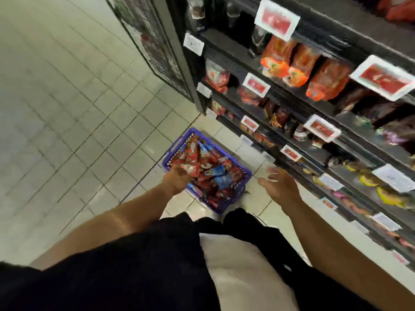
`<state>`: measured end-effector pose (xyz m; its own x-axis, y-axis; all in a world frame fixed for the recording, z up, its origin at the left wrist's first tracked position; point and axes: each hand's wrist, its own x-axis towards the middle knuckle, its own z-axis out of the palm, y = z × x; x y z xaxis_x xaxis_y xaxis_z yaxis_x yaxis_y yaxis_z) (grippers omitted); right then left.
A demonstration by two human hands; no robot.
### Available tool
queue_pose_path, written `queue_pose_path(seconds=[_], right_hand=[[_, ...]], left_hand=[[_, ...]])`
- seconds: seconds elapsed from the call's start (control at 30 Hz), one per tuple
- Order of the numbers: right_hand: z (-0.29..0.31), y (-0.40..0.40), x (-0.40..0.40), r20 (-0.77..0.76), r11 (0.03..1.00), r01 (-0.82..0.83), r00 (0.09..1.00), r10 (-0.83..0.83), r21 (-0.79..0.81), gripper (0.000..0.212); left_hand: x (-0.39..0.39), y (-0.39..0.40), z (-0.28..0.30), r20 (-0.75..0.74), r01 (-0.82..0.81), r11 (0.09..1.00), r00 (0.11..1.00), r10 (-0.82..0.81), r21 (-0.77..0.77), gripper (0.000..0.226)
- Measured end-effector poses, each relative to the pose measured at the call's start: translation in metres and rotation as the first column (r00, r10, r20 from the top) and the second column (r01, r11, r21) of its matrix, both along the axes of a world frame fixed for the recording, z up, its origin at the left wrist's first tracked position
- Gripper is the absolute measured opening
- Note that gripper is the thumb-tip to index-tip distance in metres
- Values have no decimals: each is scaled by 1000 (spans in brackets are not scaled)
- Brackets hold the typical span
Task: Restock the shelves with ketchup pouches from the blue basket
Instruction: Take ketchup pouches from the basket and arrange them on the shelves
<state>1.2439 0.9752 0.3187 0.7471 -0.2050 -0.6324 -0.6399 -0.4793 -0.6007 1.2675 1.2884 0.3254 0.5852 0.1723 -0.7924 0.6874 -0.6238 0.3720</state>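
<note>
Ketchup pouches (203, 167) fill the blue basket (243, 176) on the floor, directly ahead. Left hand (177, 178) reaches among them; grip blurred, undeterminable. Right hand (278, 185) hovers spread, empty, nearer the shelves (314, 113).

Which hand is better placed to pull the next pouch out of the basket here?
Left. The left hand is already down on the pouches in the blue basket. The right hand hangs open and empty beside the basket, nearer the shelves.
</note>
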Motion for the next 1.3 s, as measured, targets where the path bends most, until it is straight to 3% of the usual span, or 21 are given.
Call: queue_pose_path(seconds=[0.1,0.27,0.4,0.53,0.6,0.67,0.77,0.83,0.93,1.0,1.1,1.2,1.3], right_hand=[[-32,20,13,-201,997,-20,979,36,81,47],[-69,40,27,-428,970,157,902,-62,188,48],[-118,54,31,-541,941,277,830,-133,194,55],[-187,72,35,-583,942,289,800,-140,171,24],[-229,82,36,-606,937,312,780,-157,160,19],[-268,92,38,-631,930,338,755,-178,142,21],[-327,108,50,-660,928,357,723,-205,102,45],[-368,118,59,-664,907,410,705,-249,95,42],[-418,131,68,-670,864,499,661,-336,59,10],[-443,140,74,-645,846,531,662,-382,44,12],[-468,146,82,-615,817,576,639,-462,-15,18],[-482,141,81,-597,817,569,625,-504,-93,27],[-483,136,79,-596,789,613,622,-508,-33,25]], left_hand=[[-18,11,-24,-46,-178,981,982,182,78,45],[-17,17,-66,-88,-295,952,949,301,83,29],[-9,17,-121,-183,-355,933,915,358,55,41],[-11,20,-207,-282,-387,922,884,374,10,47],[-11,25,-254,-323,-404,914,863,389,21,45],[-10,28,-301,-350,-460,888,828,438,23,34],[-8,27,-364,-334,-525,851,799,500,20,28],[-3,24,-402,-298,-549,832,783,547,85,29],[7,22,-447,-280,-430,838,804,525,336,61],[13,18,-463,-249,-397,818,815,522,416,68],[14,16,-472,-246,-312,836,857,452,451,58],[7,26,-479,-216,-362,815,842,494,452,46],[7,36,-480,-195,-414,804,826,529,427,32]])
